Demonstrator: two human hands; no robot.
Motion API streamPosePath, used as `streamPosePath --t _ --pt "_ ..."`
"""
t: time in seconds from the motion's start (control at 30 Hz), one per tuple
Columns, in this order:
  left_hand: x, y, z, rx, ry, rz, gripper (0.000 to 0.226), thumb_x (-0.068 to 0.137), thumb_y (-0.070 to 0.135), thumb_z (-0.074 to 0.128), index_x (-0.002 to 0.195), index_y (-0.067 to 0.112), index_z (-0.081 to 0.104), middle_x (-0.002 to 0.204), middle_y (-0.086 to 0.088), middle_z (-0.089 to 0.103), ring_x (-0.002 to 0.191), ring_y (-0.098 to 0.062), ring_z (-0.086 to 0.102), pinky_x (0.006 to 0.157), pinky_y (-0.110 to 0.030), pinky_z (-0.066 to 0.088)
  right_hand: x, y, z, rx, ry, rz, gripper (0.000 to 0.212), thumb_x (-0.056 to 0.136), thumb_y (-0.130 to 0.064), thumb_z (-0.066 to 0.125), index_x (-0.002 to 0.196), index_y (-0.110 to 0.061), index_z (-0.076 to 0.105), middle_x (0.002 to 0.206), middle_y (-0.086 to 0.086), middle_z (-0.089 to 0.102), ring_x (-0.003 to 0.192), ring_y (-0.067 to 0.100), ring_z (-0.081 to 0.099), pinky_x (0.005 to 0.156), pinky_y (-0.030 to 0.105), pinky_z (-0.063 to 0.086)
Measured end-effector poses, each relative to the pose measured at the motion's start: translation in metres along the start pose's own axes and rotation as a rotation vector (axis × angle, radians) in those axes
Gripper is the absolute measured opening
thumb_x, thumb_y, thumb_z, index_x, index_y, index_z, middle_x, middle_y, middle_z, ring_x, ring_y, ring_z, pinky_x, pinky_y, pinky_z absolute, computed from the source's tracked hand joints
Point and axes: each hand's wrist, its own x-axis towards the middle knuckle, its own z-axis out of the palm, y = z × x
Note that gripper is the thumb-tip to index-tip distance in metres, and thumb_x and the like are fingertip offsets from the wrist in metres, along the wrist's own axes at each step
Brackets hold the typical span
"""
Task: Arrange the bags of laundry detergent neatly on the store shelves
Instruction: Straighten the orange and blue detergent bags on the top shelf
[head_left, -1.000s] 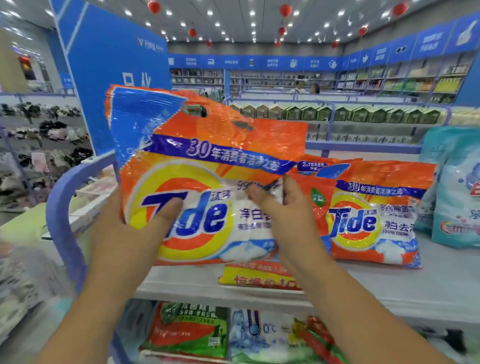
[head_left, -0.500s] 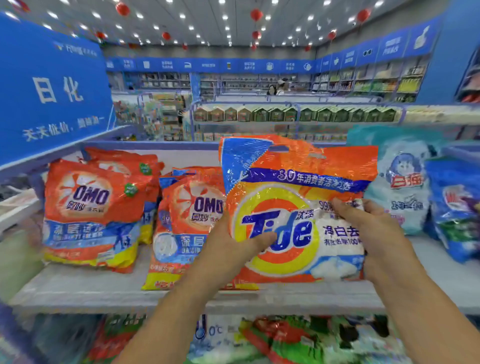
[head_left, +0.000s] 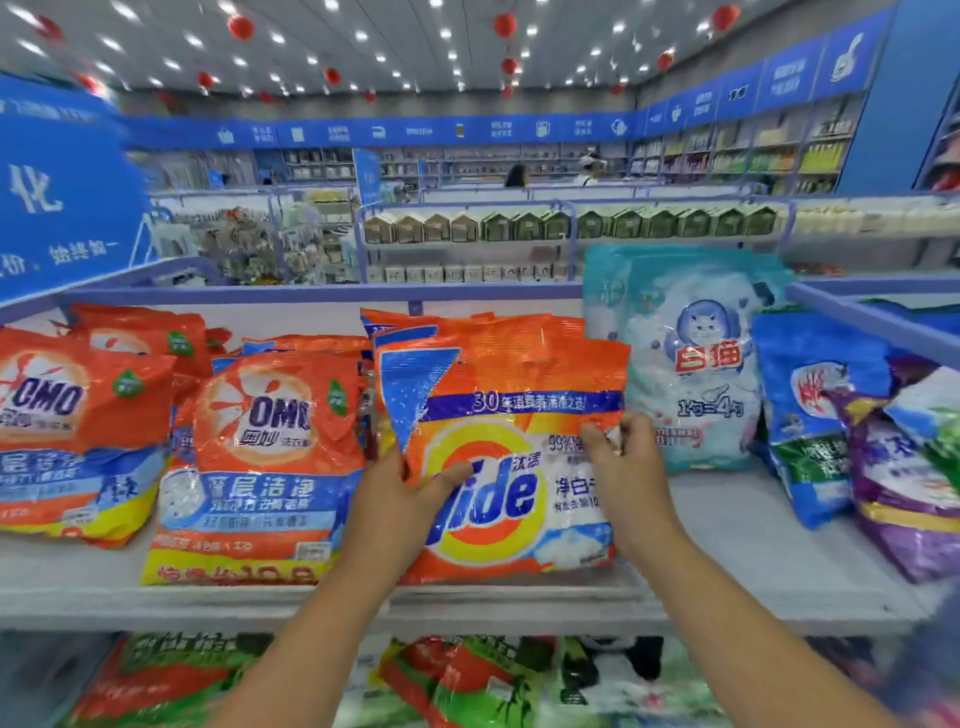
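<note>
Left hand (head_left: 400, 499), right hand (head_left: 623, 467) grip upright Tide bag (head_left: 509, 415) sides

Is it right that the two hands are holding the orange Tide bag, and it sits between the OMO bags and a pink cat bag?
Almost. The cat bag is pale blue, not pink, as the head view shows. The rest is right: both hands, left and right, hold the orange Tide bag, between the OMO bags and that cat bag.

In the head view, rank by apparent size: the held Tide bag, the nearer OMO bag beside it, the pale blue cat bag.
1. Orange plastic OMO bag and orange Tide bag, held by both hands: alike, can't rank.
2. Pale blue cat-printed bag: looks smaller, but it stands farther back, so true size is unsure.
</note>
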Motion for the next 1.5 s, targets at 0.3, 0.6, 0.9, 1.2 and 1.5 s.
streamPosePath --t 0.3,0.6,0.9,1.2,1.5 --pt "-0.018 0.015 -0.022 0.182 0.180 0.073 0.015 0.096 0.045 0.059 0.104 0.033 0.056 0.088 0.021 0.063 0.081 0.004 0.059 0.062 -0.021 0.044 -0.003 0.010 -0.004 -0.069 0.010 0.089 0.026 0.093 -0.033 0.069 0.105 -0.022 0.048 0.104 0.001 0.062 0.089 0.013 0.061 0.066 0.029 0.046" --pt "0.002 -0.041 -0.171 0.224 0.397 -0.317 0.071 0.087 0.048 0.070 0.142 0.010 0.045 0.141 -0.013 0.052 0.120 -0.032 0.054 0.091 -0.043 0.044 -0.047 -0.022 0.018 -0.346 0.077 -0.368 0.040 0.085 -0.019 0.075 0.118 -0.015 0.053 0.121 -0.003 0.043 0.119 0.020 0.044 0.102 0.035 0.036" --pt "0.040 -0.090 -0.218 -0.110 -0.153 -0.361 0.074 0.073 0.073 0.071 0.132 0.035 0.049 0.140 0.014 0.051 0.123 -0.017 0.053 0.107 -0.042 0.042 -0.112 -0.040 0.157 -0.297 -0.512 -0.033 0.033 0.096 -0.034 0.064 0.127 -0.034 0.052 0.127 -0.010 0.059 0.106 0.001 0.058 0.091 0.012 0.046" --pt "0.049 -0.107 -0.260 -0.225 0.037 -0.075 0.063 0.089 0.041 0.070 0.145 0.038 0.040 0.132 0.014 0.043 0.123 -0.009 0.043 0.104 -0.036 0.044 -0.111 -0.032 0.220 -0.355 -0.283 0.085 0.052 0.094 -0.037 0.063 0.142 -0.021 0.049 0.132 -0.006 0.055 0.112 0.010 0.053 0.094 0.031 0.043" --pt "0.085 -0.173 -0.379 -0.191 0.389 -0.105 0.016 0.092 0.036 0.067 0.106 0.037 0.060 0.100 -0.001 0.073 0.094 -0.032 0.071 0.080 -0.045 0.056 -0.120 -0.011 0.266 -0.496 -0.296 0.187 0.028 0.094 -0.036 0.066 0.118 -0.025 0.056 0.109 -0.007 0.063 0.101 0.014 0.061 0.094 0.038 0.051"
